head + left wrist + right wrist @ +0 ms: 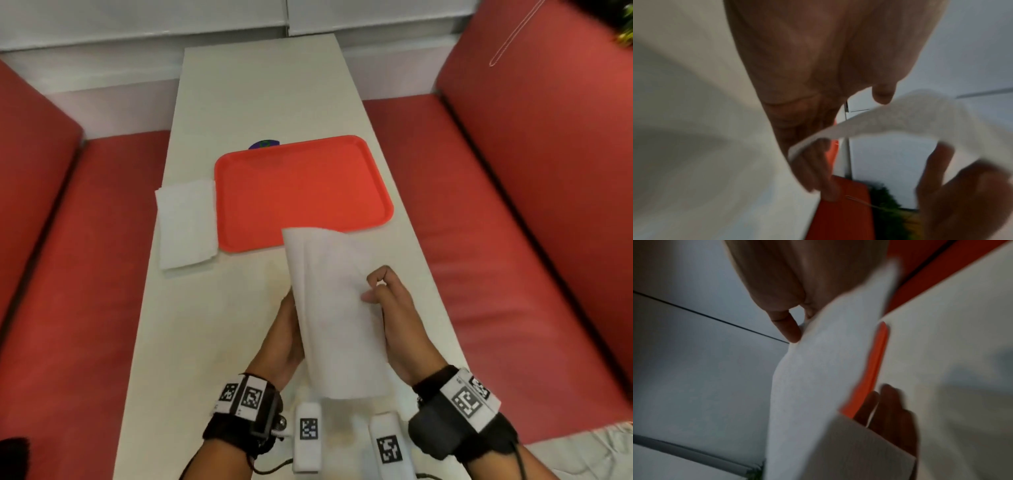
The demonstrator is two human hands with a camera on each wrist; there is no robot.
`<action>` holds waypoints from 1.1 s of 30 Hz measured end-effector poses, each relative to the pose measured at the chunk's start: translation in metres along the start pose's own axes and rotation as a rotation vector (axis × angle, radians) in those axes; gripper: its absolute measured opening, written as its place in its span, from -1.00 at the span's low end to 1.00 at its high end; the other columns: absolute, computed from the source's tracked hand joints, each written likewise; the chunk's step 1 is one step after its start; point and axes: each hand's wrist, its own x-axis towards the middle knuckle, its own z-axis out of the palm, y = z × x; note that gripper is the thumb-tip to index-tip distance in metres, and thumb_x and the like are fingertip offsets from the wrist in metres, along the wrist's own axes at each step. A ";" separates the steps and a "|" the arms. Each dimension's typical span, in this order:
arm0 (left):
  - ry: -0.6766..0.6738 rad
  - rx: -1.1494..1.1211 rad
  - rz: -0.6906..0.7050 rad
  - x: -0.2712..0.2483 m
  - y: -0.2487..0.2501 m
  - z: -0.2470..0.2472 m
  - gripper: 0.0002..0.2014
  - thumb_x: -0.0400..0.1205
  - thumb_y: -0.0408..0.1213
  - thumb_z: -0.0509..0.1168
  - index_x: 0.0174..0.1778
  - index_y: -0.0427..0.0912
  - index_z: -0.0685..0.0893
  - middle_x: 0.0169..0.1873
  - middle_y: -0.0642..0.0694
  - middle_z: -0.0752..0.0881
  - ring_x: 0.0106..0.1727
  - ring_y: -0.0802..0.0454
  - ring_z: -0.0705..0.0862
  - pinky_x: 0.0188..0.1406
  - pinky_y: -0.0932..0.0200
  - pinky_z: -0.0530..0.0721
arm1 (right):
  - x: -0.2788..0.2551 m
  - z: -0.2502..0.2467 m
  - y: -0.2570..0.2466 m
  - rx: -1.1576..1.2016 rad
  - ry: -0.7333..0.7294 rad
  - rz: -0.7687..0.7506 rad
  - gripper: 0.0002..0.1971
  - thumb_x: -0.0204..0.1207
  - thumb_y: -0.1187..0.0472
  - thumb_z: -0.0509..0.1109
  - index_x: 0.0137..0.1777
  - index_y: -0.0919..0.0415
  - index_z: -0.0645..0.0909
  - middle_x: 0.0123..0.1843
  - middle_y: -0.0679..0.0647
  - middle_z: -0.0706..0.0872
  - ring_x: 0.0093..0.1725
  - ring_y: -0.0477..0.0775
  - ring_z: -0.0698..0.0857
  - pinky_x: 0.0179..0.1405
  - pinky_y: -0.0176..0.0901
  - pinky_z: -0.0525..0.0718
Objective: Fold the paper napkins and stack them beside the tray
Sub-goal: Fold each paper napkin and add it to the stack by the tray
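Note:
Both my hands hold a white paper napkin (335, 308) in the air over the near part of the table, its far corner over the tray's near rim. My left hand (289, 329) holds its left side, fingers (890, 410) straight behind the sheet and thumb (881, 95) at its edge. My right hand (383, 291) pinches the right edge between thumb (789, 327) and curled index finger. The red tray (301, 192) lies empty in the middle of the table. A stack of folded napkins (186, 222) lies against the tray's left side.
The narrow white table (212, 342) runs between red bench seats (496, 240) to a wall. A small blue-green object (263, 144) peeks from behind the tray. Two white tagged blocks (308, 435) (388, 442) sit by the near edge. The napkin stack reaches the table's left edge.

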 end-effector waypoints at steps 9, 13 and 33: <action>0.177 0.134 0.401 -0.030 0.043 0.043 -0.77 0.66 -0.25 0.35 0.18 -0.21 0.76 0.06 -0.12 0.85 0.08 -0.08 0.81 0.04 0.01 0.74 | -0.003 -0.064 -0.033 -0.101 0.165 -0.179 -0.59 0.55 0.53 0.19 0.08 -0.06 0.49 -0.37 0.11 0.53 -0.39 0.16 0.40 -0.41 0.08 0.35; 0.330 0.516 0.566 -0.040 0.051 0.047 -0.84 0.66 -0.11 0.39 -0.10 -0.12 0.75 -0.18 -0.03 0.85 -0.11 -0.12 0.81 -0.06 -0.10 0.76 | -0.008 -0.071 -0.035 -0.151 0.109 -0.196 -0.47 0.56 0.55 0.16 0.26 -0.13 0.46 -0.28 0.17 0.69 -0.34 0.24 0.49 -0.32 0.13 0.47; 0.495 0.664 0.453 -0.019 0.019 -0.005 -0.82 0.68 0.03 0.30 0.14 0.11 0.58 0.02 0.10 0.64 -0.04 0.17 0.65 -0.12 0.37 0.56 | 0.011 0.020 0.008 -0.100 -0.114 -0.065 -0.33 0.63 0.39 0.36 0.53 -0.31 0.29 0.04 -0.01 0.87 -0.08 0.12 0.87 -0.21 0.00 0.84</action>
